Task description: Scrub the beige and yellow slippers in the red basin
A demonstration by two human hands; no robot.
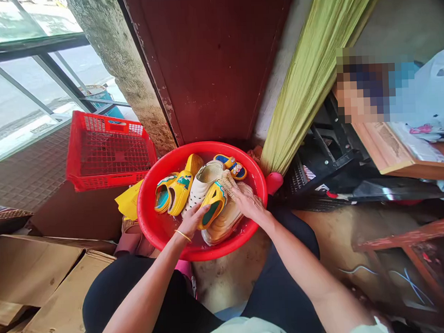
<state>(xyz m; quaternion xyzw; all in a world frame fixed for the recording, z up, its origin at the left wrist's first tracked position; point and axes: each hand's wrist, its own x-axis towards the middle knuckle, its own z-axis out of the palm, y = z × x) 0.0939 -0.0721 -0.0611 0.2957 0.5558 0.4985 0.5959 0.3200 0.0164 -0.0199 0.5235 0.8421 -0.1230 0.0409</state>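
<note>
Between my knees stands a red plastic basin (147, 227) with shoes and some water in it. My left hand (193, 220) is closed on the near end of a small yellow clog (213, 205), tilted with its green inside facing up. A tan-bristled scrub brush (229, 183) is gripped in my right hand (248, 203), its bristles close to the clog's far end. Behind and under these lie a white clog (204, 184) and a beige shoe (224, 227). More yellow clogs (181, 192) rest at the left, and blue-and-yellow slippers (232, 167) lean at the far right wall.
A red crate (111, 180) stands left of the basin, above cardboard boxes (62, 288). Behind are a dark red door (211, 65) and a yellow-green curtain (299, 81). A blurred-out person (372, 91) is at the wooden table (396, 155) on the right.
</note>
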